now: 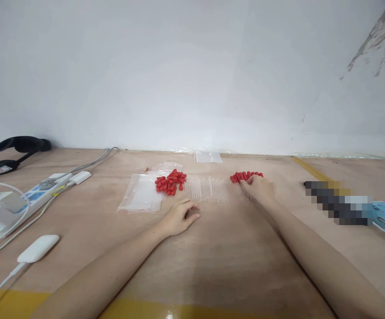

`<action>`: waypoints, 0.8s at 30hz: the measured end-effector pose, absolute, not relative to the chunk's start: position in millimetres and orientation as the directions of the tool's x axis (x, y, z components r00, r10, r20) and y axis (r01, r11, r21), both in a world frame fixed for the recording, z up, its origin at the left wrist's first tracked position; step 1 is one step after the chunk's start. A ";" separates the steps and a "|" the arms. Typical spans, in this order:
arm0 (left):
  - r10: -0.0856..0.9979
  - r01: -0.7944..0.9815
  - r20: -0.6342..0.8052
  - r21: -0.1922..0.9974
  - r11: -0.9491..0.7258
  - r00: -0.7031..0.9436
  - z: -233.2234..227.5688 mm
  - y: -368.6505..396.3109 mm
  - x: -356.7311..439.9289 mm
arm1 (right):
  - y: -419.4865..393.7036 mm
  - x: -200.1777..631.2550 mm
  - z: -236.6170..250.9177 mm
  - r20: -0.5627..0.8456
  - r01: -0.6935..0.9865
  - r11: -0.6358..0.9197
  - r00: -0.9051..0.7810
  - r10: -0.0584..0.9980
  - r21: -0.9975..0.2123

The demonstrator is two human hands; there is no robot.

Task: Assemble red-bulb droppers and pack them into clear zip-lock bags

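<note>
right hand (258,188) rests with fingers together on the row of red-capped droppers (245,176); left hand (179,217) lies loosely curled, empty, just short of the clear tubes (207,189). best pressed lightly, kept aligned.

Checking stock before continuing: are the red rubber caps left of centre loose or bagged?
Loose: the red rubber caps lie heaped openly, beside the flat clear plastic bags.

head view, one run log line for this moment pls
left hand: resting on table, holds nothing | right hand: on row of red-capped droppers | between: clear tubes | red caps pile beside zip bags
</note>
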State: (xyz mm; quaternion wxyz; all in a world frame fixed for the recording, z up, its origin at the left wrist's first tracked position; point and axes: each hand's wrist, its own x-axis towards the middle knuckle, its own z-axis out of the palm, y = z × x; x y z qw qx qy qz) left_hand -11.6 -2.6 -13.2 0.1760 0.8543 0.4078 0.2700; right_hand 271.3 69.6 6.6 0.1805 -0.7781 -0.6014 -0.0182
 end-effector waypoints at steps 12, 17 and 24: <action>0.780 0.603 0.330 0.499 -0.623 0.532 -13.1 -3.5 -9.7 | 70.0 218.5 9.7 0.059 0.973 -0.112 0.126 0.990 -0.200; 0.791 0.741 0.495 0.363 -0.565 0.360 -10.8 7.7 -15.8 | 78.7 215.7 8.4 0.014 0.969 -0.134 0.140 0.990 -0.206; 0.758 0.977 0.646 0.088 -0.192 0.091 -0.6 37.6 -48.2 | 72.6 215.0 10.7 0.052 0.968 -0.089 0.105 0.993 -0.236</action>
